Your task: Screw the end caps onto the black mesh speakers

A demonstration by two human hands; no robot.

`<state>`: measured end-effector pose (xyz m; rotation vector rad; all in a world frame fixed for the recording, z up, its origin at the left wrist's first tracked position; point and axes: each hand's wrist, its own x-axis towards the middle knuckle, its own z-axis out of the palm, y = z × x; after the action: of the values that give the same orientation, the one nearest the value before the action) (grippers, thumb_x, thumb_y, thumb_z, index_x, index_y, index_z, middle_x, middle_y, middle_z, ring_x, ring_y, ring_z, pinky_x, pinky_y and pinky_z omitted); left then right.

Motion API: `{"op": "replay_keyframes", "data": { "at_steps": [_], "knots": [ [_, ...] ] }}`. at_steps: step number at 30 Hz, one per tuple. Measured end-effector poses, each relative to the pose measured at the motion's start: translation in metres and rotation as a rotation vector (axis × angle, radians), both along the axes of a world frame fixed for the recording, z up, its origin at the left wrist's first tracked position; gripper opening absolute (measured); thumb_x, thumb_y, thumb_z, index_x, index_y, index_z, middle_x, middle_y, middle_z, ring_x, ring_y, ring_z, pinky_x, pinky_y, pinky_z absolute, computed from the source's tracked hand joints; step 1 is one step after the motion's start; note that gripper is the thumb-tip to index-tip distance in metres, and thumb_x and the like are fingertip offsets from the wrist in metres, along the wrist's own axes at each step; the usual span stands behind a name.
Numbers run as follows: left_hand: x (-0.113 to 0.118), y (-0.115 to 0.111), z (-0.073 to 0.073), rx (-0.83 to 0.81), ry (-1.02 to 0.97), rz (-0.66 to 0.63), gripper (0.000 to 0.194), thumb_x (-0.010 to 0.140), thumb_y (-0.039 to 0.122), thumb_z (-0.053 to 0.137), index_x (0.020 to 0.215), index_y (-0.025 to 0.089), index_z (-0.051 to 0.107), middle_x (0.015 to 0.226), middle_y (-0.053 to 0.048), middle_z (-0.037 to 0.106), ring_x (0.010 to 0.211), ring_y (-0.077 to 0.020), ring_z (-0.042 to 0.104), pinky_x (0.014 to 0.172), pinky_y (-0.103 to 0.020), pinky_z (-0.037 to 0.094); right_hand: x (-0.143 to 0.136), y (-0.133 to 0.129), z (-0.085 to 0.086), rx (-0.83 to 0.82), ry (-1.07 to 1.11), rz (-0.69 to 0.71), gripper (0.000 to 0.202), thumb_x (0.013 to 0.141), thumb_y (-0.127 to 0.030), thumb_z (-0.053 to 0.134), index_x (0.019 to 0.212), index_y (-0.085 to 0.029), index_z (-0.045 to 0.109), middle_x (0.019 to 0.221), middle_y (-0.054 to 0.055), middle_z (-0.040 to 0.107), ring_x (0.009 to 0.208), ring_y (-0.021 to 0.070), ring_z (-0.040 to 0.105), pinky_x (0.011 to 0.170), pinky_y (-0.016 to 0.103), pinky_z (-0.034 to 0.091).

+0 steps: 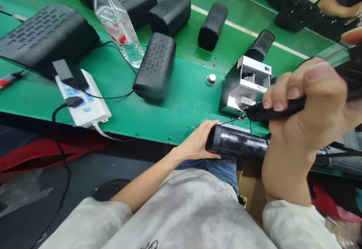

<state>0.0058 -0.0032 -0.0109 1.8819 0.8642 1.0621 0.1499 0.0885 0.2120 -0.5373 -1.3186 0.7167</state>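
The speaker lies at the near edge of the table, held between the left hand and the right hand. Just behind the hands stands a metal box. Further left of the left hand a power strip lies, with a bottle and several speaker shells behind.

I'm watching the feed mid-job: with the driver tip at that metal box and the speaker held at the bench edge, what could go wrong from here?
1. The black cylindrical speaker overhangs the green bench edge, steadied only by the left hand; it might roll or drop.
2. The right hand holds the electric screwdriver over the speaker, so a slip could scratch its grille.
3. The water bottle stands near the power strip; a knock risks a spill.
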Motion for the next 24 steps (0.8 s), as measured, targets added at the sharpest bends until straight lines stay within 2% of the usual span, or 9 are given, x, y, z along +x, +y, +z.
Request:
{"op": "replay_keyframes", "data": {
  "at_steps": [3,6,9,15,20,24],
  "knots": [
    [0.0,0.0,0.002,-0.024,-0.009,-0.001,0.129,0.082,0.062,0.102,0.181,0.032,0.024,0.173,-0.024,0.05,0.162,-0.0503,0.053,0.133,-0.077,0.048,-0.008,0.001,-0.018,-0.03,-0.055,0.082,0.029,0.091,-0.01,0.068,0.118,-0.021,0.069,0.063,-0.011,0.054,0.044,0.0087,0.045,0.041,0.027,0.041],
    [0.0,0.0,0.003,-0.053,-0.02,0.013,0.127,0.082,0.056,0.104,0.179,0.033,0.027,0.172,-0.023,0.052,0.16,-0.0492,0.055,0.132,-0.076,0.049,-0.011,-0.001,-0.038,-0.1,-0.082,0.143,0.028,0.095,-0.015,0.079,0.116,-0.025,0.064,0.063,-0.012,0.056,0.042,0.0103,0.048,0.039,0.027,0.041],
    [0.002,0.001,0.003,-0.041,-0.037,0.007,0.125,0.081,0.051,0.106,0.177,0.031,0.029,0.17,-0.023,0.053,0.157,-0.0484,0.057,0.13,-0.073,0.052,-0.009,-0.005,-0.049,-0.111,-0.06,0.179,0.028,0.097,-0.02,0.083,0.114,-0.027,0.062,0.065,-0.011,0.055,0.042,0.0096,0.046,0.039,0.026,0.039],
    [0.004,0.002,0.004,-0.042,-0.044,-0.009,0.127,0.077,0.05,0.108,0.176,0.031,0.031,0.166,-0.023,0.056,0.154,-0.0494,0.06,0.127,-0.074,0.054,-0.008,-0.008,-0.05,-0.112,-0.065,0.192,0.025,0.097,-0.017,0.082,0.108,-0.028,0.063,0.064,-0.01,0.052,0.042,0.0098,0.045,0.04,0.026,0.04],
    [0.004,0.002,0.001,-0.047,-0.046,-0.003,0.127,0.078,0.05,0.107,0.176,0.031,0.029,0.167,-0.023,0.055,0.155,-0.0493,0.059,0.127,-0.074,0.054,-0.012,-0.007,-0.049,-0.158,-0.078,0.169,0.033,0.093,-0.027,0.091,0.108,-0.029,0.062,0.064,-0.011,0.051,0.041,0.0098,0.045,0.039,0.026,0.039],
    [0.003,0.001,-0.002,-0.05,-0.049,-0.002,0.128,0.077,0.053,0.108,0.177,0.031,0.031,0.166,-0.023,0.056,0.155,-0.0492,0.059,0.129,-0.075,0.052,-0.014,0.0,-0.058,-0.141,-0.093,0.119,0.039,0.093,-0.035,0.094,0.107,-0.028,0.058,0.062,-0.012,0.05,0.04,0.0085,0.041,0.038,0.025,0.036]
  ]
}}
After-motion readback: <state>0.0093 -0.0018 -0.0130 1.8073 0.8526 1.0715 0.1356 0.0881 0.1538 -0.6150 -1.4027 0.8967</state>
